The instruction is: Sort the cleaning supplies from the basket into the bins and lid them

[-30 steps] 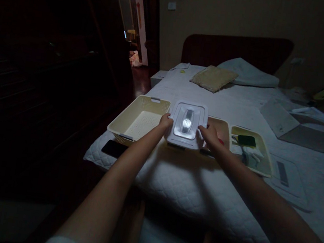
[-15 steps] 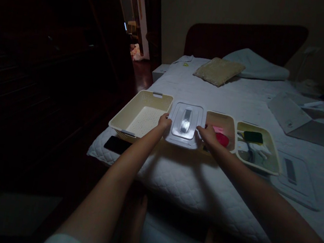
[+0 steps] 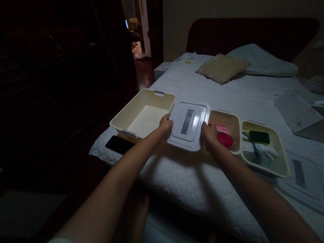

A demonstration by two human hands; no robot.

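Observation:
Both my hands grip a white plastic lid [image 3: 188,122] by its opposite side edges, holding it just above the bed. My left hand [image 3: 166,123] is at the lid's near left edge, beside a cream perforated plastic basket [image 3: 159,97]. My right hand [image 3: 209,135] holds the right edge, next to a tan tray [image 3: 225,120]. In that tray lie a red round object [image 3: 225,140] and a pink piece [image 3: 221,128]. The lid hides the tray's left part.
A cream tray [image 3: 278,152] holds a dark sponge [image 3: 259,137] and white cloth. A second white lid [image 3: 304,179] lies to its right. A black phone [image 3: 119,144] rests on the white quilted bed [image 3: 172,175], near its dark left edge. Pillows lie beyond.
The glare on the lid has faded as its tilt changed. My right hand has moved off the tan tray's contents, showing the red object and pink piece. The whole view has shifted slightly.

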